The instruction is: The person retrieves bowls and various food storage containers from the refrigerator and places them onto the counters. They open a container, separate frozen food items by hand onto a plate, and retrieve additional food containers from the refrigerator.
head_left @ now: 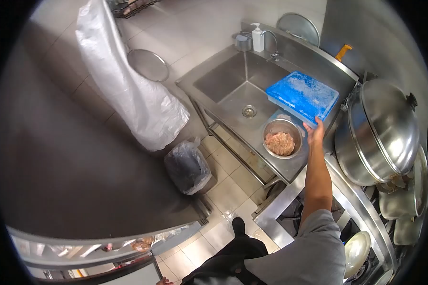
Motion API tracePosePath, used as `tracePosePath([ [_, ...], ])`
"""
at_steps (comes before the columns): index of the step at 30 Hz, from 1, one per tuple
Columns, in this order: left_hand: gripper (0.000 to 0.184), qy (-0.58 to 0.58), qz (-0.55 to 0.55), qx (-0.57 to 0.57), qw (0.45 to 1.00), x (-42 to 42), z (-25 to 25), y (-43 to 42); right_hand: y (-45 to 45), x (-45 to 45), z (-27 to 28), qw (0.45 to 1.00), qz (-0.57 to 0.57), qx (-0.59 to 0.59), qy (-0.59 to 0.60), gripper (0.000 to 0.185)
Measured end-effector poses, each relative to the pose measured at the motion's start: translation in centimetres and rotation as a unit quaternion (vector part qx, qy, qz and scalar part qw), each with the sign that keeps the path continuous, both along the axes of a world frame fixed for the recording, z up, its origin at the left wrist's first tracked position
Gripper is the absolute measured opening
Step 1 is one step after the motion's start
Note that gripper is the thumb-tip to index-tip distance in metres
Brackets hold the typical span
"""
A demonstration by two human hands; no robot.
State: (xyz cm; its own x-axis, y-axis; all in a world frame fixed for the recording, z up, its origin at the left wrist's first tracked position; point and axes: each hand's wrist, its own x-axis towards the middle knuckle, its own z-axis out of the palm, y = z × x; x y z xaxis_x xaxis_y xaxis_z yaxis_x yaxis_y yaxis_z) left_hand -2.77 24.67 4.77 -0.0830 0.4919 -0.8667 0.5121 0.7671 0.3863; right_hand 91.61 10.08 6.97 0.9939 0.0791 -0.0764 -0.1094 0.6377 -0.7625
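My right hand is at the near corner of a frosty plastic container with a blue lid. Its fingers grip the corner, and the container lies over the right edge of the sink basin. Just left of that hand, a round steel bowl holds pinkish minced meat on the steel counter. Only a small part of my left hand shows at the bottom edge, beside an open refrigerator; its fingers are mostly cut off.
A steel sink has a soap bottle and a tap behind it. A large lidded steel pot stands at right above the stove. A lined bin sits on the floor, below a hanging plastic sheet.
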Motion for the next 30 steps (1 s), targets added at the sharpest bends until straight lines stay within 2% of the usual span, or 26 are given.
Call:
tracePosePath([
  [3, 0.046, 0.017, -0.181, 0.014, 0.983, -0.3, 1.8, 1.1, -0.7, 1.7, -3.4, 0.999, -0.012, 0.016, 0.040, 0.036],
  [4, 0.051, 0.064, -0.210, 0.033, 0.975, 0.7, 2.4, 1.4, -0.8, 2.1, -4.0, 0.999, -0.004, 0.020, 0.042, 0.037],
  [7, 0.046, 0.037, -0.224, 0.091, 0.970, 1.1, 2.5, 2.5, -1.3, 2.4, -4.9, 0.997, -0.029, 0.020, 0.071, 0.040],
  [9, 0.043, 0.028, -0.252, 0.108, 0.961, 1.4, 1.6, 3.8, -1.4, 3.0, -5.0, 0.991, -0.022, -0.010, 0.135, 0.045],
  [10, 0.041, 0.019, -0.272, 0.127, 0.954, 1.5, 0.8, 4.3, -1.3, 3.1, -4.9, 0.982, -0.066, -0.058, 0.170, 0.044],
  [11, 0.041, 0.018, -0.274, 0.127, 0.953, 1.7, 0.3, 4.7, -1.6, 3.4, -5.2, 0.982, -0.067, -0.058, 0.169, 0.044],
  [13, 0.042, -0.014, -0.312, 0.143, 0.939, 1.6, -0.9, 5.4, -2.2, 4.0, -6.3, 0.937, -0.091, -0.232, 0.246, 0.048],
  [14, 0.046, 0.020, -0.244, 0.096, 0.965, 3.3, 0.1, 5.3, -2.2, 3.8, -5.8, 0.937, -0.093, -0.231, 0.245, 0.048],
  [16, 0.046, 0.027, -0.249, 0.093, 0.964, 3.4, -0.8, 5.5, -2.0, 2.9, -3.3, 0.871, -0.094, -0.392, 0.280, 0.056],
  [17, 0.046, 0.034, -0.252, 0.088, 0.963, 3.5, -1.1, 5.5, -1.6, 1.3, -1.3, 0.873, -0.095, -0.391, 0.275, 0.056],
  [18, 0.045, 0.035, -0.214, 0.046, 0.975, 4.0, -0.8, 5.5, -1.0, -1.4, 1.4, 0.830, -0.172, -0.499, 0.180, 0.058],
  [19, 0.045, 0.028, -0.199, 0.051, 0.978, 4.1, -1.3, 5.4, -0.3, -3.9, 4.1, 0.768, -0.240, -0.589, 0.074, 0.060],
  [21, 0.052, 0.043, -0.285, 0.024, 0.957, 2.2, -4.8, 7.1, 1.1, -8.4, 9.1, 0.907, -0.170, -0.383, -0.050, 0.060],
  [23, 0.044, -0.035, -0.347, -0.030, 0.937, -2.7, -10.2, 8.8, 3.6, -12.4, 13.1, 0.921, -0.156, -0.315, -0.167, 0.045],
  [24, 0.044, -0.029, -0.297, -0.005, 0.954, -2.3, -9.3, 7.9, 5.4, -15.4, 16.5, 0.913, -0.168, -0.297, -0.222, 0.041],
  [25, 0.044, -0.025, -0.245, 0.019, 0.969, 1.2, -5.1, 8.3, 6.4, -17.4, 19.2, 0.912, -0.144, -0.294, -0.245, 0.039],
  [27, 0.039, -0.014, -0.192, 0.057, 0.980, 5.3, 2.4, 9.0, 9.5, -22.1, 24.7, 0.922, -0.121, -0.190, -0.316, 0.036],
  [29, 0.039, -0.088, -0.271, 0.207, 0.936, 4.7, 4.7, 10.5, 11.8, -30.9, 32.2, 0.914, -0.082, -0.080, -0.389, 0.032],
  [30, 0.035, -0.130, -0.233, 0.358, 0.895, 4.8, 6.2, 10.8, 12.5, -34.9, 35.1, 0.890, -0.084, -0.065, -0.444, 0.030],
])
